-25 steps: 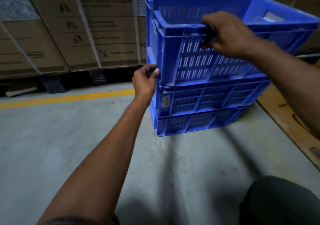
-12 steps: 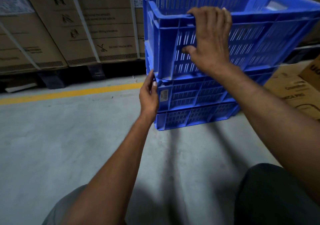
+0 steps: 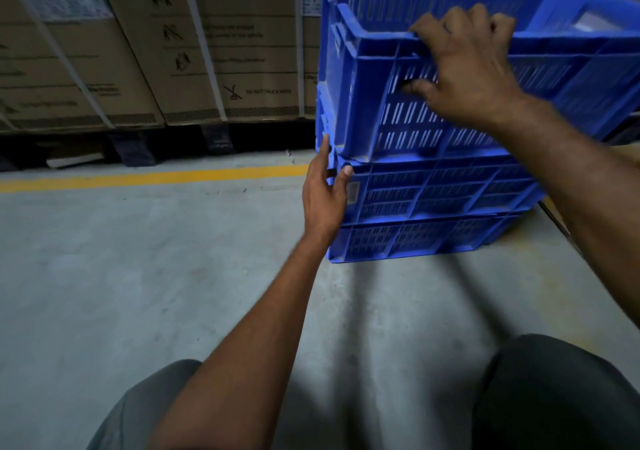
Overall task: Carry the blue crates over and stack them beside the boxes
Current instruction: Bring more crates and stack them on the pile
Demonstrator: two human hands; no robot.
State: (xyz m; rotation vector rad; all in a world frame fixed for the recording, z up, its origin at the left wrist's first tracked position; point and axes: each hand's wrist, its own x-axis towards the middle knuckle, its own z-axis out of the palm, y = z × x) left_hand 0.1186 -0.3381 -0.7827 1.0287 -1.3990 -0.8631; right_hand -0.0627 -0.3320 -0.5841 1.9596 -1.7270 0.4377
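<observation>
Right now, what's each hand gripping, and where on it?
Right hand grips the top crate by its near rim. Left hand rests open against the middle crate corner, gripping nothing.

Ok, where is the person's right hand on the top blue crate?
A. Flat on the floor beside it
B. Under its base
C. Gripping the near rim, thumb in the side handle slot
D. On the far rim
C: the right hand curls over the top crate's near rim, thumb in the handle slot.

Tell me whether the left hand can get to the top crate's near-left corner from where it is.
Probably yes. The left hand rests on the middle crate just below the top crate, and nothing lies between it and that corner.
</observation>
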